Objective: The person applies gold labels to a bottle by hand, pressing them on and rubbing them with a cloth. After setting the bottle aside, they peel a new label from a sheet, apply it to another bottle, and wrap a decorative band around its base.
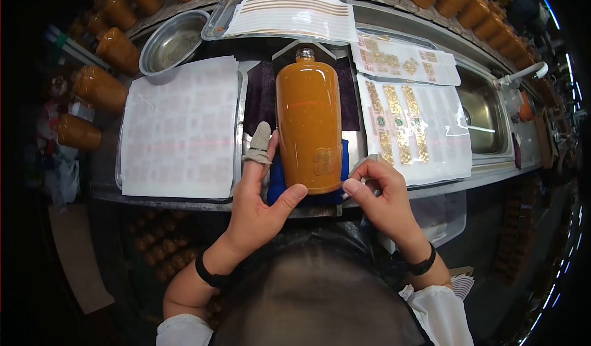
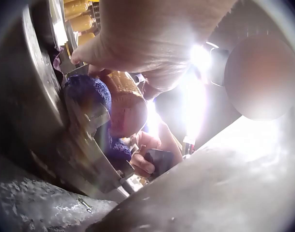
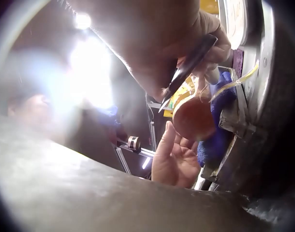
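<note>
A glossy amber-brown bottle (image 1: 308,121) lies over a blue cloth (image 1: 275,186), its neck pointing away and its base toward me. Low on its right side is a small square patch (image 1: 324,161). My left hand (image 1: 253,214) rests at the bottle's left side, fingers extended and thumb by the base; a fabric finger cover (image 1: 261,138) is on one finger. My right hand (image 1: 386,201) is at the lower right edge, thumb and forefinger close together. In the right wrist view it holds a dark-handled tool (image 3: 195,59) with a pointed metal tip.
Left is a tray of white sheets (image 1: 178,143), with a metal bowl (image 1: 146,60) behind it. Sheets with gold decals (image 1: 458,149) lie right, beside a sink (image 1: 502,124). A tray (image 1: 212,29) with striped sheets stands behind the bottle. Several brown bottles (image 1: 92,87) line the edges.
</note>
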The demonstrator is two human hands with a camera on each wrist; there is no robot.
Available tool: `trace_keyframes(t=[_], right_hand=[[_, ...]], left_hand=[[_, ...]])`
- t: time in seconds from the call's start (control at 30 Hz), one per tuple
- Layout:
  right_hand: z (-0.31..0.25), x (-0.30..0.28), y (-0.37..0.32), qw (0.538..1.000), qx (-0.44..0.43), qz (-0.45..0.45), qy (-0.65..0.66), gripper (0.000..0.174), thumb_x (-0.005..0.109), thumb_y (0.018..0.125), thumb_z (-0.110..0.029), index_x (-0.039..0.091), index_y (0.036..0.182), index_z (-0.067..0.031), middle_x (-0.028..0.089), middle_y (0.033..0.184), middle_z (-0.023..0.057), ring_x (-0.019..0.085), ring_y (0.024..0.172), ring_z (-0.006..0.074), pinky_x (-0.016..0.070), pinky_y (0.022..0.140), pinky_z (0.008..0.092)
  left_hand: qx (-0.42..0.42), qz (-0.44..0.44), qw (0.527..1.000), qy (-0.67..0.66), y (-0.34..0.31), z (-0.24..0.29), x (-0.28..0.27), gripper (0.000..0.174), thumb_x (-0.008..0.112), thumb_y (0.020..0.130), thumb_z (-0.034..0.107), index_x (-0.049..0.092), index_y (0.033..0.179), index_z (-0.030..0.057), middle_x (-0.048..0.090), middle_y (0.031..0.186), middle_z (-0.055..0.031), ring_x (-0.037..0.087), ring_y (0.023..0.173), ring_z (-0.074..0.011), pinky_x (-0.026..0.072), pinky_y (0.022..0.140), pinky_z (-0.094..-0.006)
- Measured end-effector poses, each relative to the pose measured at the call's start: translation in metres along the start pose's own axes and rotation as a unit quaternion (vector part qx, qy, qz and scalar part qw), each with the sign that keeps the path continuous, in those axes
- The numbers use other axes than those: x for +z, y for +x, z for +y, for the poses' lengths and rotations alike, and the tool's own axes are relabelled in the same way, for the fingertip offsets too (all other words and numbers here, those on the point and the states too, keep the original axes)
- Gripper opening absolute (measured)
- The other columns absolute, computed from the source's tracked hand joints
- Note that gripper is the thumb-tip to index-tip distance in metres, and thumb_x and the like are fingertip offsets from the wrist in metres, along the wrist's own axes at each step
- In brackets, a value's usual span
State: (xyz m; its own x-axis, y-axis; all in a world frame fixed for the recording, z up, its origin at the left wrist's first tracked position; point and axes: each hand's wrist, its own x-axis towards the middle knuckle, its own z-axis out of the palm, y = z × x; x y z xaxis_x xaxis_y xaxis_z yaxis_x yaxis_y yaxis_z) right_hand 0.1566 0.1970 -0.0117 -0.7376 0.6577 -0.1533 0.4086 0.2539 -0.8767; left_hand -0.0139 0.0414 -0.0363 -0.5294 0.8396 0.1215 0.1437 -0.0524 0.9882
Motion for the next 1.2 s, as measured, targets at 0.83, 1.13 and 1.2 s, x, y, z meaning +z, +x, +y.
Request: trace_keyframes(t=[0.83,1.13,1.2], right_hand=[[-0.004,0.023,0.004,0.998,-0.032,0.027,-0.037,0.035,0.084,0.077,-0.028,0.06,0.082,-0.0033,0.055,0.078,0.0039,0.048,0.062,0.0115,0.0386,0.055,0.0266],[-0.009,0.028,0.006,0.999,-0.026,0.021,-0.016,0.034,0.083,0.079,-0.027,0.06,0.082,-0.0024,0.056,0.08,0.0041,0.053,0.063,0.0106,0.041,0.055,0.0246],[-0.008,0.028,0.007,0.999,-0.036,0.02,-0.032,0.034,0.083,0.079,-0.028,0.06,0.083,-0.0024,0.056,0.079,0.0042,0.052,0.063,0.0107,0.0407,0.055,0.0249]], left_hand=[[0.207,-0.042,0.916,0.342,-0.033,0.024,-0.015,0.04,0.075,0.08,0.024,0.069,0.115,0.0072,0.043,0.147,-0.0284,0.043,0.137,-0.0436,0.0276,0.112,-0.0585],[0.122,-0.044,0.9,0.417,-0.048,0.009,-0.031,0.042,0.071,0.084,0.033,0.07,0.121,0.0133,0.024,0.153,-0.038,0.028,0.143,-0.0511,0.0149,0.112,-0.0662],[0.12,-0.039,0.902,0.413,-0.051,0.005,-0.035,0.044,0.071,0.084,0.033,0.069,0.122,0.0111,0.024,0.153,-0.0384,0.028,0.143,-0.0514,0.0144,0.112,-0.0662]])
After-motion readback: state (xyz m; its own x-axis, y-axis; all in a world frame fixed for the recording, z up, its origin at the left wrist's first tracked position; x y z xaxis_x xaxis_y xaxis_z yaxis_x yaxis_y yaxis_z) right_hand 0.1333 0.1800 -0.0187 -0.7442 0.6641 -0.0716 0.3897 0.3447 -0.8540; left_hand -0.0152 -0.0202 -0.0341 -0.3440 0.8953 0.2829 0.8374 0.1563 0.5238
